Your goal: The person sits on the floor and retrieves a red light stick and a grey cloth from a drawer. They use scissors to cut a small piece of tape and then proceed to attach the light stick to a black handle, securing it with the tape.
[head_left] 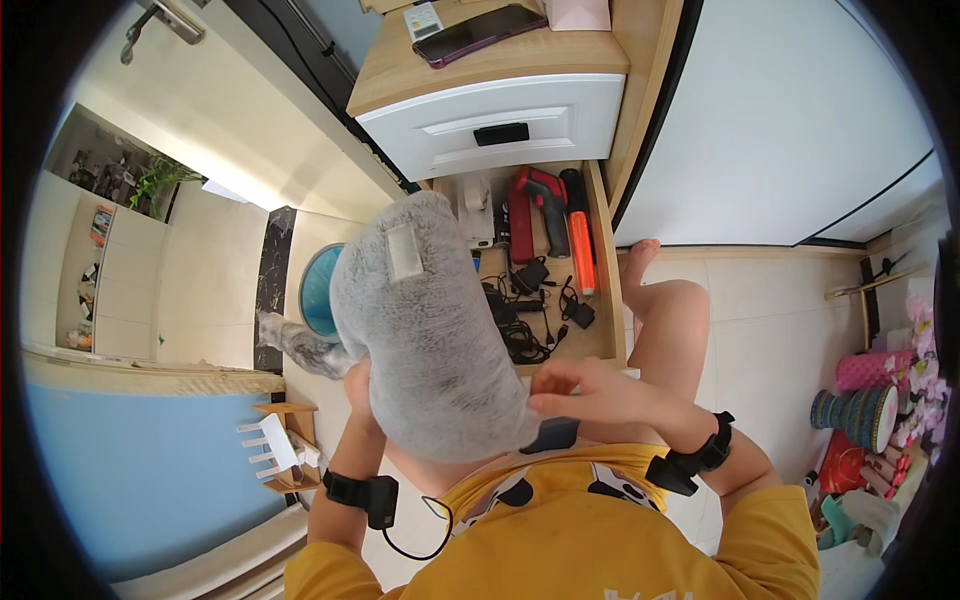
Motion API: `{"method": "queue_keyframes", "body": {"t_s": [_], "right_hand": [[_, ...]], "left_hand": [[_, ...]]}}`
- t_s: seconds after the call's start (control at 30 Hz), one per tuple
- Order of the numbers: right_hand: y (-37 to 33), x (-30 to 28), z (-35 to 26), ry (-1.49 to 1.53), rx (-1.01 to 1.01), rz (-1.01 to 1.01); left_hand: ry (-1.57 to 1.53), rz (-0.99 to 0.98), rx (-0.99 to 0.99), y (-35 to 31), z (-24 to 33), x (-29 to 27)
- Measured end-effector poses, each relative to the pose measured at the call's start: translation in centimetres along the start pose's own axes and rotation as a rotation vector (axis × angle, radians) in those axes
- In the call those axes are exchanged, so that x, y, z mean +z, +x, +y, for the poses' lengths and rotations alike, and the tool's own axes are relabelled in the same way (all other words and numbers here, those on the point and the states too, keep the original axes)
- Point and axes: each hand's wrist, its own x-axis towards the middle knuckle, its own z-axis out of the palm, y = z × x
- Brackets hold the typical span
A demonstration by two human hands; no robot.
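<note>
Pale tiled floor (760, 315), its lines bent near the rim. L hand (357, 388): fingers hidden behind the grey plush cushion (435, 345), so can't tell how open or if gripping. R hand (595, 390): fingers loosely curled, tips by cushion's lower R edge; can't tell if pinching. Cushion's fuzzy, rounded, w/ smooth whitish patch (406, 252), betw. hands, blocking L part of open wooden drawer (610, 280). Black cables (525, 335) inside = tangled, hard to separate. Blue bin (316, 290) partly covered.
</note>
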Motion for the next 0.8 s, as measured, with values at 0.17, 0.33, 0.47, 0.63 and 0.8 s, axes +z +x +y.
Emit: {"method": "queue_keyframes", "body": {"t_s": [0.17,0.33,0.47,0.63,0.8], "right_hand": [[-0.9,-1.6,5.0,-0.463,0.068,-0.006],[-0.1,-2.4,8.0,-0.17,0.026,0.196],[4.5,-5.5,11.8,-0.277,0.013,0.635],[11.9,-8.2,13.8,-0.53,0.413,0.813],[14.0,-10.7,13.6,-0.639,0.67,0.431]], "left_hand": [[-0.168,-0.001,-0.04,1.1,0.9,1.2],[-0.178,0.089,-0.084,2.2,-0.2,1.0],[-0.099,0.1,-0.11,2.9,0.7,4.5],[-0.091,0.122,-0.137,6.9,0.3,5.3],[0.28,0.103,-0.053,9.4,0.0,6.9]]}}
